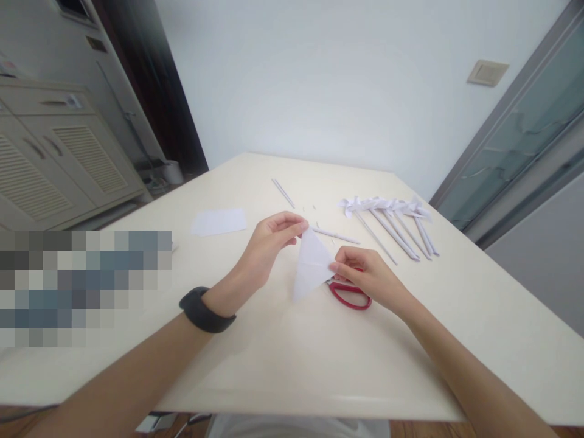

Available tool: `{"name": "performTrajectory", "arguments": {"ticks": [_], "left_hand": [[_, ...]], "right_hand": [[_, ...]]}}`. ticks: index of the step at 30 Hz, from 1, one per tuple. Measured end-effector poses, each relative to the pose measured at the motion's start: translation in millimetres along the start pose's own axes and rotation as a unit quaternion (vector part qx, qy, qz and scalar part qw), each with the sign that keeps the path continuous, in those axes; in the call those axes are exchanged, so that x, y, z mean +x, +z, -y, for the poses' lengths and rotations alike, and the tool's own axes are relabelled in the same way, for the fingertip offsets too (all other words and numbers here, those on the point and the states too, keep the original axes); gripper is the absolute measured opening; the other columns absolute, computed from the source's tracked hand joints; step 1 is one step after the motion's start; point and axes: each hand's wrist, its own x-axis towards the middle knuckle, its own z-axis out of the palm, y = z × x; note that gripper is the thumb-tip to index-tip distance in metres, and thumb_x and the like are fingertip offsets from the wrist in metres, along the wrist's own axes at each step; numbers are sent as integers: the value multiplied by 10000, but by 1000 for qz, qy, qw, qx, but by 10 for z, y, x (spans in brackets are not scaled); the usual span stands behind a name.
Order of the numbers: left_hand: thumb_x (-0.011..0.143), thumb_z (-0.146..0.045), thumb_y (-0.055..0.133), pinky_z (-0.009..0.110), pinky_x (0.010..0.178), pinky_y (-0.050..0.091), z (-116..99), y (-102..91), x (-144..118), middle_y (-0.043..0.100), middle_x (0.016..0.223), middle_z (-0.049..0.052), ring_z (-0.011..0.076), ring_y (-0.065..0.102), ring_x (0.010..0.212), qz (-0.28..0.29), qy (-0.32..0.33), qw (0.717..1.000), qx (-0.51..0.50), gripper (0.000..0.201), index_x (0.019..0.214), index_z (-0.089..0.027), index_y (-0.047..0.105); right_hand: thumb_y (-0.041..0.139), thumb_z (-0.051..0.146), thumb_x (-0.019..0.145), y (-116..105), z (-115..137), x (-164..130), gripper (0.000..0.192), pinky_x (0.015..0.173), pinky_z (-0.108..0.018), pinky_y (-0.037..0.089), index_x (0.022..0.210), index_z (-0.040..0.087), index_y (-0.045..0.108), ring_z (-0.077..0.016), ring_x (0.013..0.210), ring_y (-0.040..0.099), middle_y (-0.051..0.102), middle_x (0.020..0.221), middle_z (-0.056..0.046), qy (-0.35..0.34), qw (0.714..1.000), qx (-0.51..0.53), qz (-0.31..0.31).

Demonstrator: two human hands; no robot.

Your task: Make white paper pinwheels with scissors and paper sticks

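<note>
Head view: both hands pinch a folded white paper triangle [312, 264] above the desk [292, 359], left hand [269, 246] at its 12 o'clock tip, right hand [365, 277] at 3 o'clock. It looks light, limp and easily creased, so edges and corners suit gripping.

Single head-worn camera looking forward and down from the person's seat, sitting close above the near edge of the counter [283, 377], facing across it toward the white wall [347, 79], taking in both forearms from below, wide lens bending the edges
</note>
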Motion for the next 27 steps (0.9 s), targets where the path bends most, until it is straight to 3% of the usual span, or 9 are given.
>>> {"name": "performTrajectory", "arguments": {"ticks": [4, 10, 22, 27], "left_hand": [[758, -318, 644, 237, 713, 415, 10, 0, 6, 630, 880, 11, 131, 562, 820, 17, -8, 1000, 6, 166, 868, -193, 643], [750, -269, 642, 299, 822, 442, 8, 54, -24, 688, 975, 56, 193, 613, 918, 131, -79, 987, 42, 241, 969, -173, 673], [721, -285, 657, 318, 806, 450, -36, 52, -38, 694, 978, 61, 212, 625, 910, 125, -74, 988, 61, 255, 952, -177, 670], [696, -295, 672, 323, 782, 443, -46, 7, -16, 689, 898, 51, 198, 622, 856, 93, -60, 991, 73, 215, 880, -184, 660]], "right_hand": [[545, 327, 852, -11, 9, -5, 249, 558, -220, 367, 657, 175, 515, -93, 583, 466, 521, 629, 28, -11, 1000, -8, -21], [549, 371, 853, -35, -3, 6, 252, 623, -237, 416, 690, 181, 527, -116, 654, 553, 585, 675, 8, -18, 998, 15, -66], [563, 392, 843, -53, -6, -1, 258, 582, -226, 406, 704, 176, 542, -111, 632, 555, 573, 655, 13, -14, 995, 49, -84], [580, 388, 829, -82, -4, 2, 245, 584, -223, 419, 717, 173, 546, -111, 639, 540, 565, 667, 8, -10, 992, 74, -99]]}}
